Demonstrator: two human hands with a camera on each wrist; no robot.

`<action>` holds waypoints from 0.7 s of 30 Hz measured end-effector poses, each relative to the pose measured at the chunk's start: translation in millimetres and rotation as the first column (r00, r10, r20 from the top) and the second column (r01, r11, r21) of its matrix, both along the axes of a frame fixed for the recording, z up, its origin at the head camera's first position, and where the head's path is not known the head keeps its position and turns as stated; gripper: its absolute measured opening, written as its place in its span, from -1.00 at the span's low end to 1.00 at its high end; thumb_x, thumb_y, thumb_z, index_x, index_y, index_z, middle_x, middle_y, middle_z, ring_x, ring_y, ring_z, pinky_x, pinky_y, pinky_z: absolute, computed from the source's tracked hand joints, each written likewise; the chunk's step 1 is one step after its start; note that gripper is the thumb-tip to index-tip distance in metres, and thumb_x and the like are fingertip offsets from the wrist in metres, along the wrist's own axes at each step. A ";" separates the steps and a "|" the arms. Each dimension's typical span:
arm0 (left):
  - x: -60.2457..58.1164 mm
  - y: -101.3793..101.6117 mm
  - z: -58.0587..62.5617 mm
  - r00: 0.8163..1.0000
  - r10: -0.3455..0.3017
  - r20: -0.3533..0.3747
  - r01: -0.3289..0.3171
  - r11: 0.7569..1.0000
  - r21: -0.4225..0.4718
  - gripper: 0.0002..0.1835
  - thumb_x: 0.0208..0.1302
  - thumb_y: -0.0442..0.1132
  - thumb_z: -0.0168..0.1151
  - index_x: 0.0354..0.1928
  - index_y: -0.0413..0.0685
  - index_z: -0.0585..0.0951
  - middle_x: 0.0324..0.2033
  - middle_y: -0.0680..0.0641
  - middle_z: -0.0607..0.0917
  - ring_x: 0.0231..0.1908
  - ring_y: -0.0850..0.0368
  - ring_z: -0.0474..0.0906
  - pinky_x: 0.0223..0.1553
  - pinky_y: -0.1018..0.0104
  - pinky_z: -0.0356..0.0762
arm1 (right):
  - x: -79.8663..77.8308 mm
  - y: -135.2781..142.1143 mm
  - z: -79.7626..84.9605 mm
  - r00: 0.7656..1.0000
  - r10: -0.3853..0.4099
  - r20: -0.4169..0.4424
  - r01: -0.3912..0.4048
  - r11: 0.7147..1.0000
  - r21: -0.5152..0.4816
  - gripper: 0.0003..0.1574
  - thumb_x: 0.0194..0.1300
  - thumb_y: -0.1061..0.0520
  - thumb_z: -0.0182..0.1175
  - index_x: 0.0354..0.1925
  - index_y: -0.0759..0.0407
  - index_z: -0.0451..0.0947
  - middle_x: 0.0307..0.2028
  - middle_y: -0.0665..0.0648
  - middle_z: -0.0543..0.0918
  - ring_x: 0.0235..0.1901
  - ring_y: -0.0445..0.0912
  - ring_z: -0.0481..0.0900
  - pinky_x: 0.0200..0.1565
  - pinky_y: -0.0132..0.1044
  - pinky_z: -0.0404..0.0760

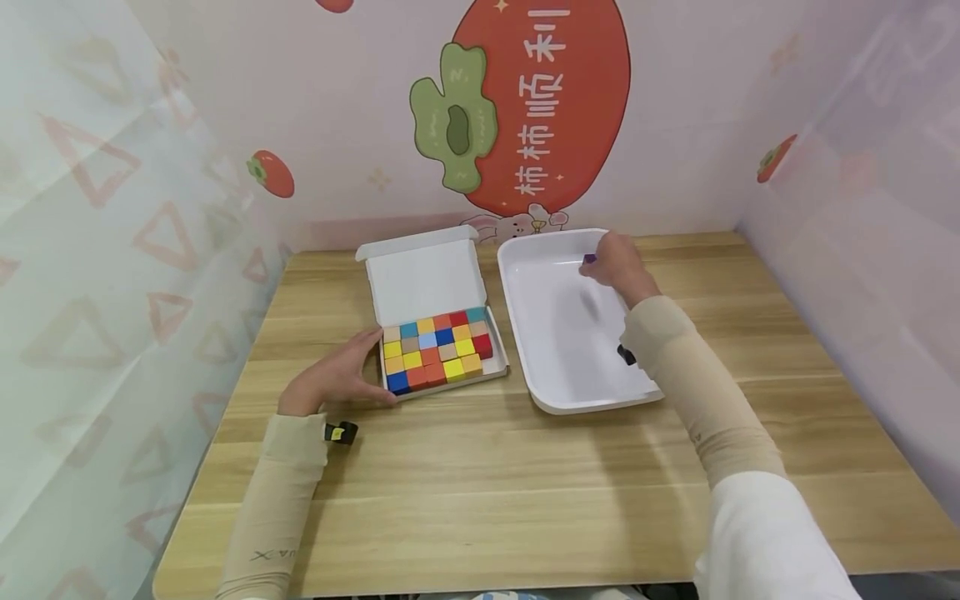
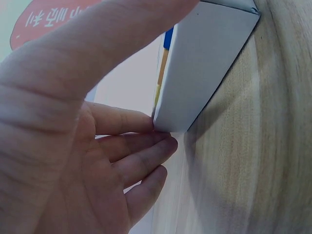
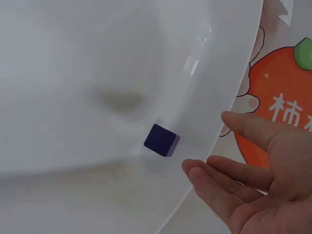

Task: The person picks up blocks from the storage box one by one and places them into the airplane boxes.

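Observation:
My left hand (image 1: 341, 375) lies along the left side of a white cardboard box (image 1: 431, 283), its thumb at the near corner and fingertips at the far corner. Those fingers (image 2: 131, 122) are nearly straight against the box wall. Small cubes (image 1: 429, 356) in yellow, red, blue, orange and wood tones sit in rows in the box, with bare floor at its front right corner. My right hand (image 1: 622, 262) reaches over the far right corner of a white tray (image 1: 570, 358). Its fingers are spread beside a dark purple cube (image 3: 161, 140) lying in the tray, apart from it.
The box lid stands folded back towards the wall. Wooden tabletop (image 1: 487, 492) extends in front of the box and tray. A printed wall (image 1: 337, 108) rises behind them, and fabric panels (image 1: 97, 292) stand on both sides.

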State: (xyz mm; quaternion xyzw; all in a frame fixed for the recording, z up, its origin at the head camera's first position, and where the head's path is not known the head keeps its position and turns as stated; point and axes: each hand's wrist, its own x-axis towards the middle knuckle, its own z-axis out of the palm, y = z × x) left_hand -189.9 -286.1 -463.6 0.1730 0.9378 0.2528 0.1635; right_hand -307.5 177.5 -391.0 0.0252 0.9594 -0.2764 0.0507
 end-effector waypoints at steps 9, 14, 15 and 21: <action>6.8 -2.4 -3.0 1.000 0.011 0.022 -0.011 1.000 0.006 0.46 -0.05 0.26 0.69 0.69 -0.18 -0.03 0.66 -0.31 0.08 0.61 -0.34 0.08 0.56 -0.37 0.19 | -19.4 9.4 -36.5 0.992 -0.060 -0.111 0.065 0.997 0.040 -0.36 0.36 0.15 0.37 0.22 0.58 0.50 0.17 0.53 0.63 0.22 0.35 0.53 0.41 0.14 0.55; 6.2 -2.8 -3.2 1.000 0.009 -0.002 -0.009 1.000 0.012 0.44 -0.04 0.25 0.69 0.69 -0.18 0.00 0.65 -0.31 0.10 0.60 -0.35 0.09 0.55 -0.37 0.21 | -30.7 5.4 -46.8 0.979 -0.090 -0.185 0.100 0.994 0.043 -0.47 0.37 0.23 0.28 0.15 0.63 0.54 0.12 0.57 0.64 0.18 0.37 0.57 0.38 0.15 0.56; 5.6 -2.9 -2.8 1.000 0.008 -0.005 -0.008 1.000 0.013 0.43 -0.04 0.24 0.69 0.69 -0.17 0.00 0.65 -0.31 0.11 0.60 -0.34 0.09 0.55 -0.37 0.21 | -32.3 4.4 -47.5 0.977 -0.101 -0.188 0.108 0.994 0.031 -0.50 0.38 0.25 0.26 0.15 0.62 0.55 0.12 0.57 0.65 0.17 0.38 0.60 0.37 0.15 0.57; 2.4 -2.7 1.3 1.000 -0.013 -0.010 0.013 1.000 0.005 0.44 -0.03 0.26 0.68 0.69 -0.19 -0.01 0.64 -0.34 0.11 0.60 -0.37 0.09 0.56 -0.37 0.20 | -37.2 3.8 -52.1 0.973 -0.159 -0.167 0.169 0.985 0.045 -0.51 0.47 0.24 0.25 0.21 0.56 0.55 0.18 0.54 0.66 0.21 0.37 0.66 0.40 0.16 0.56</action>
